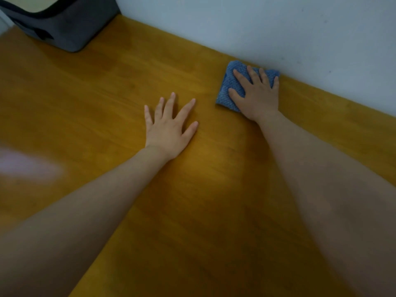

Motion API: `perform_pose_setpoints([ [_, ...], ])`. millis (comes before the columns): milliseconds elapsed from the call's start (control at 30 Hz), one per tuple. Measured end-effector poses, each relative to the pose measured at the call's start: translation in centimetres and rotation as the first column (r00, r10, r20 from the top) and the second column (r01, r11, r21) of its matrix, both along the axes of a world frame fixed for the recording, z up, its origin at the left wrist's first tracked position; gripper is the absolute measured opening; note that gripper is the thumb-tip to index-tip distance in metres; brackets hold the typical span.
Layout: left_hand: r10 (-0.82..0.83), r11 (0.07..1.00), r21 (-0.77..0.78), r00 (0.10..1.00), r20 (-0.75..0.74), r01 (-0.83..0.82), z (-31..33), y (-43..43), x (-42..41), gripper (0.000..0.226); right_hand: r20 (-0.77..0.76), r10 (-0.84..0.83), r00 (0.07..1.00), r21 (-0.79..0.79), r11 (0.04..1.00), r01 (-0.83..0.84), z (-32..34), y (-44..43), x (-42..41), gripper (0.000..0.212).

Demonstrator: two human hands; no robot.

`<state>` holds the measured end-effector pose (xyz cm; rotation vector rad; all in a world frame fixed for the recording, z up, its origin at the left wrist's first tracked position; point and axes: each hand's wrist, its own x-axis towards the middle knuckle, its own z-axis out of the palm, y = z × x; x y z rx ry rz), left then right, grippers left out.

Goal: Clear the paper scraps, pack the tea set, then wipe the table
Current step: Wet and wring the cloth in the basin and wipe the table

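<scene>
As no paper scraps or tea pieces are seen on the desk, clearing and packing are judged complete, and wiping is judged to be in hand; the area left to wipe cannot be told. One blue cloth is pressed flat beside the wall by the right hand, fingers straight and spread. The left hand is laid flat on bare wood, holding nothing. One dark bag is stood far left.
</scene>
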<state>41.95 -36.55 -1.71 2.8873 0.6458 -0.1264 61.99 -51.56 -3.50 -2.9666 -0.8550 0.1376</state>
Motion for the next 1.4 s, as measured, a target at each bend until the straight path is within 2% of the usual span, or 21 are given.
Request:
perform_pose_setpoints([
  [167,0.006,1.000,-0.006,1.000,-0.017,-0.006,0.3,-1.0,-0.6,0.058,-0.019,0.016,1.000,-0.004,1.000,-0.016,0.3,-1.5,0.4,0.063],
  [500,0.036,0.998,-0.043,0.999,-0.022,-0.037,1.2,-2.7,-3.8,0.058,-0.023,-0.093,0.995,-0.043,0.995,0.092,0.4,-7.3,-1.1,0.064],
  [967,0.117,0.992,-0.042,0.991,-0.063,-0.120,2.0,-5.9,-13.6,0.059,-0.036,0.024,0.999,-0.063,0.998,-0.026,0.4,-7.9,-15.0,0.062],
  [1400,0.247,0.962,-0.109,0.968,-0.035,-0.250,1.7,-9.8,-29.2,0.060,-0.053,0.131,0.990,-0.038,0.990,-0.133,0.6,-9.3,-31.3,0.062],
])
